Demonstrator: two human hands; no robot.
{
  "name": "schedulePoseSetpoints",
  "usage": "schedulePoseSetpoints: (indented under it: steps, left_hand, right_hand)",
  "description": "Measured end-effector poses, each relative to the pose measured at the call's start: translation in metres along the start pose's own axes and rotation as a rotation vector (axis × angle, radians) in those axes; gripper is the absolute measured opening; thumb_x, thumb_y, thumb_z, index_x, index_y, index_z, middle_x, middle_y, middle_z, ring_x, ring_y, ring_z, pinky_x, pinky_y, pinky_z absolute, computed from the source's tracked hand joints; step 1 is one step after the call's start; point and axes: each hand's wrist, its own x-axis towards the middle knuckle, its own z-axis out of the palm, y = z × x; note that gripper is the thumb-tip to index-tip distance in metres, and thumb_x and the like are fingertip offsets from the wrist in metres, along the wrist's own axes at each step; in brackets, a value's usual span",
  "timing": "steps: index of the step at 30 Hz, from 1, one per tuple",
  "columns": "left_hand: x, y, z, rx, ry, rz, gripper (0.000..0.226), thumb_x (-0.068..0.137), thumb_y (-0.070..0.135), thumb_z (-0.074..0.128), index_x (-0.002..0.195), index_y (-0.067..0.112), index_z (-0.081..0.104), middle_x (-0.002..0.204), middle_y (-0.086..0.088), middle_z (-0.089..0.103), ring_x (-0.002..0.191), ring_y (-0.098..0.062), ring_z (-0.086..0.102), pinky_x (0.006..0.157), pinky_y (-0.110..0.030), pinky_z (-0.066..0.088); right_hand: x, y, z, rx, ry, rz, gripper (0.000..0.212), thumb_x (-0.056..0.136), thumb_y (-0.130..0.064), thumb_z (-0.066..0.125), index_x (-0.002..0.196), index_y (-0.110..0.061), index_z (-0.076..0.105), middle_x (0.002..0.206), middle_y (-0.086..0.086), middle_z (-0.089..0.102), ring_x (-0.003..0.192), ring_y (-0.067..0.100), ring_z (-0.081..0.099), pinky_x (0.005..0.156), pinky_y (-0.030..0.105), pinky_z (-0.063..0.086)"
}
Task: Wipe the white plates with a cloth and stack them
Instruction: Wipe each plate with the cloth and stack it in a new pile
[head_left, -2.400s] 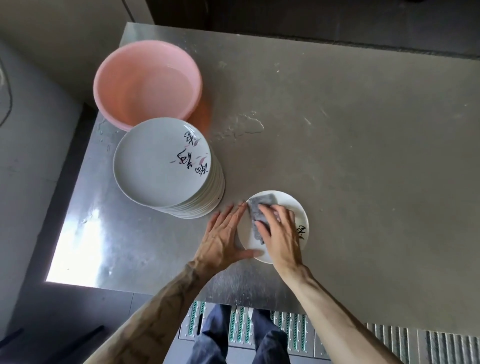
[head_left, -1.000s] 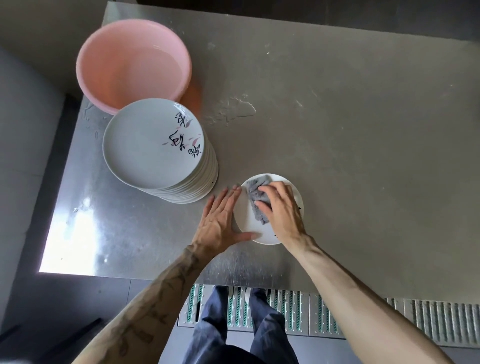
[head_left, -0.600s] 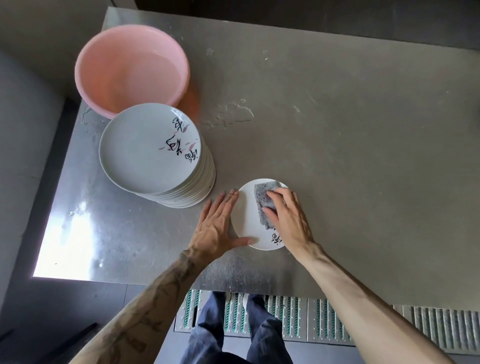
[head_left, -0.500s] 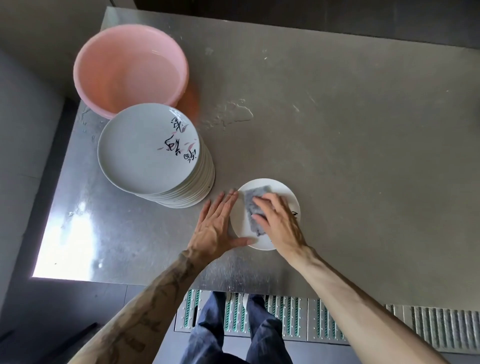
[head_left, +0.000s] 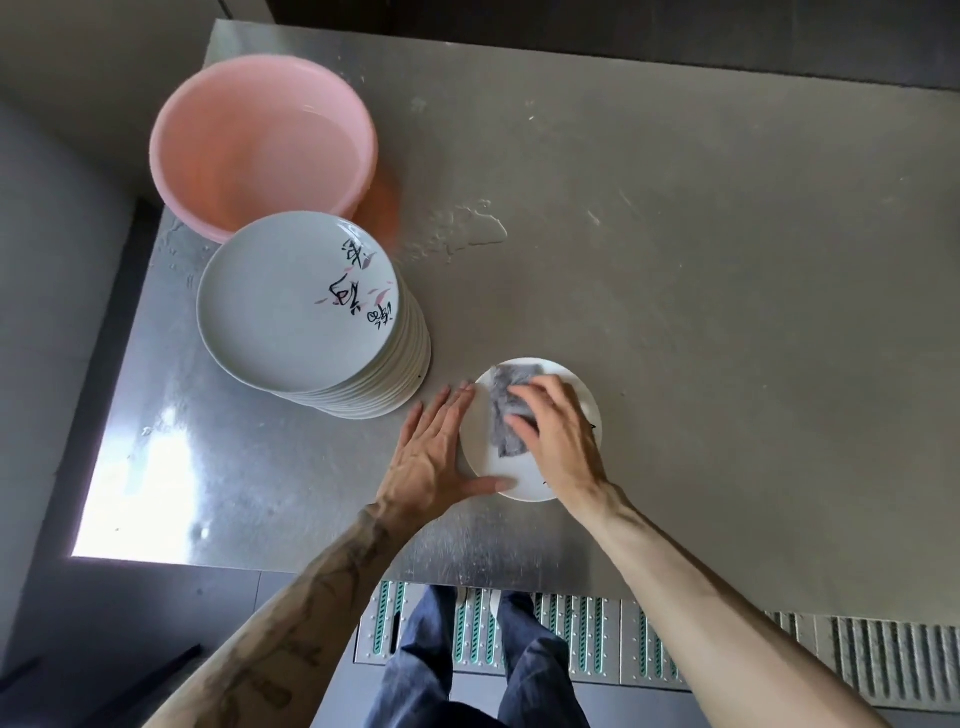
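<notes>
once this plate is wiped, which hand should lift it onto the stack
Probably left: the left hand lies flat against the plate, nearest the stack; the right hand presses the cloth.

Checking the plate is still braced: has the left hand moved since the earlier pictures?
No. The left hand still lies flat against the left rim of the plate, just as near the stack.

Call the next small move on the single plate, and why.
Probably sweep the cloth toward the near edge of the plate. The right hand presses the cloth on the plate's far-left part, while the near part shows bare white. The left hand lies flat against the left rim, thumb on the near edge, bracing it, so stacking looks premature.
</notes>
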Motion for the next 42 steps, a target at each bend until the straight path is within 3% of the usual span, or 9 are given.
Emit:
schedulePoseSetpoints:
  steps: [6, 11, 16, 21, 23, 27, 32, 36, 42]
  left_hand:
    - [-0.001, -0.002, -0.001, 0.038, 0.002, 0.023, 0.133, 0.063, 0.096, 0.059, 0.164, 0.023, 0.011, 0.170, 0.006, 0.021, 0.157, -0.009, 0.005, 0.129, -0.043, 0.010]
    - [-0.001, 0.000, -0.003, 0.018, -0.026, 0.016, 0.134, 0.063, 0.095, 0.062, 0.165, 0.026, 0.007, 0.172, 0.011, 0.010, 0.157, -0.006, -0.001, 0.129, -0.037, 0.000]
    - [-0.001, -0.002, -0.005, 0.066, -0.057, 0.029, 0.135, 0.064, 0.098, 0.055, 0.165, 0.026, 0.003, 0.172, 0.012, 0.004, 0.158, -0.008, -0.004, 0.130, -0.040, 0.002]
    - [0.000, 0.002, -0.003, 0.010, -0.051, -0.004, 0.132, 0.063, 0.099, 0.056, 0.164, 0.034, 0.000, 0.172, 0.016, 0.005, 0.158, -0.008, 0.000, 0.129, -0.041, 0.000]
    - [0.000, 0.002, -0.003, 0.028, -0.056, 0.002, 0.133, 0.064, 0.097, 0.059, 0.164, 0.033, 0.000, 0.171, 0.017, 0.002, 0.158, -0.007, -0.003, 0.130, -0.042, 0.001]
    - [0.000, -0.002, -0.004, 0.057, -0.070, 0.015, 0.134, 0.063, 0.099, 0.057, 0.165, 0.031, 0.002, 0.171, 0.019, -0.003, 0.157, -0.005, -0.006, 0.129, -0.042, 0.002]
    - [0.001, -0.003, 0.002, 0.037, -0.035, -0.009, 0.134, 0.061, 0.098, 0.061, 0.164, 0.037, 0.001, 0.171, 0.022, -0.002, 0.157, -0.004, -0.003, 0.127, -0.031, -0.008]
    - [0.003, -0.005, 0.006, 0.051, -0.048, -0.021, 0.135, 0.059, 0.101, 0.058, 0.164, 0.037, 0.001, 0.171, 0.022, 0.000, 0.158, -0.005, -0.001, 0.126, -0.028, -0.011]
    - [0.002, -0.005, 0.006, 0.068, -0.037, -0.009, 0.135, 0.061, 0.100, 0.058, 0.164, 0.036, -0.002, 0.171, 0.022, -0.004, 0.158, -0.005, -0.004, 0.126, -0.029, -0.013]
  right_hand:
    - [-0.029, -0.013, 0.004, -0.004, -0.133, -0.154, 0.028, 0.093, -0.017, 0.072, 0.121, -0.013, 0.069, 0.123, -0.005, 0.056, 0.106, 0.016, 0.056, 0.092, 0.032, 0.054]
    - [-0.056, 0.016, -0.015, -0.052, -0.039, 0.013, 0.038, 0.092, -0.019, 0.074, 0.129, -0.013, 0.068, 0.130, -0.003, 0.057, 0.116, 0.014, 0.057, 0.101, 0.027, 0.051]
    - [-0.060, -0.004, 0.001, -0.045, -0.113, -0.097, 0.042, 0.093, -0.021, 0.073, 0.134, -0.014, 0.065, 0.133, -0.004, 0.054, 0.114, 0.012, 0.056, 0.098, 0.024, 0.053]
    - [-0.057, 0.032, -0.020, -0.078, 0.052, 0.053, 0.044, 0.088, -0.020, 0.078, 0.130, -0.012, 0.068, 0.130, -0.001, 0.057, 0.114, 0.016, 0.057, 0.101, 0.019, 0.043]
    - [-0.063, 0.029, -0.013, -0.071, 0.048, 0.019, 0.042, 0.088, -0.022, 0.078, 0.129, -0.013, 0.069, 0.128, -0.003, 0.057, 0.112, 0.014, 0.056, 0.101, 0.016, 0.041]
    - [-0.074, 0.032, -0.006, -0.131, -0.030, -0.167, 0.038, 0.091, -0.026, 0.075, 0.127, -0.012, 0.070, 0.126, -0.001, 0.060, 0.106, 0.015, 0.061, 0.100, 0.031, 0.051]
    - [-0.063, 0.049, -0.019, -0.219, 0.104, -0.114, 0.041, 0.089, -0.018, 0.078, 0.127, -0.008, 0.069, 0.127, 0.006, 0.063, 0.110, 0.026, 0.061, 0.098, 0.040, 0.051]
    - [-0.072, 0.048, -0.009, -0.203, 0.048, -0.168, 0.053, 0.094, -0.017, 0.071, 0.143, -0.004, 0.056, 0.149, 0.010, 0.051, 0.134, 0.024, 0.053, 0.114, 0.037, 0.043]
    - [-0.050, 0.030, -0.001, -0.142, 0.019, -0.042, 0.055, 0.095, -0.027, 0.070, 0.143, -0.006, 0.056, 0.151, 0.004, 0.049, 0.128, 0.023, 0.050, 0.111, 0.036, 0.043]
